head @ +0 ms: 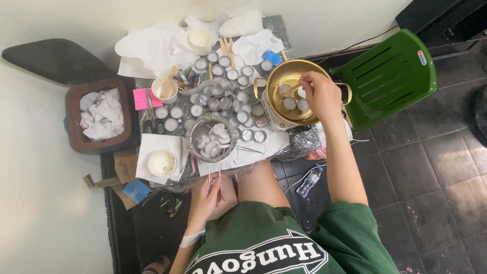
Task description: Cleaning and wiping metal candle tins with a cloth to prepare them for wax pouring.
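Note:
My right hand (319, 94) reaches over a round brass-coloured pot (276, 76) and pinches a small white tealight piece (301, 92) above it. Several white discs (290, 103) lie inside the pot. My left hand (207, 198) rests on my knee and grips the long wire handle (220, 175) of a metal sieve (195, 131), which stands at the table's near edge and holds several white wax discs (214, 139). Between the sieve and the pot are many small metal tealight cups (228, 89).
White paper cups (162, 162) (164, 89) (200, 38) and crumpled tissues (147, 48) lie around the low table. A brown bin (73, 134) of tissues stands at the left. A green plastic chair (390, 76) is at the right, and a plastic bottle (308, 182) lies on the dark tiled floor.

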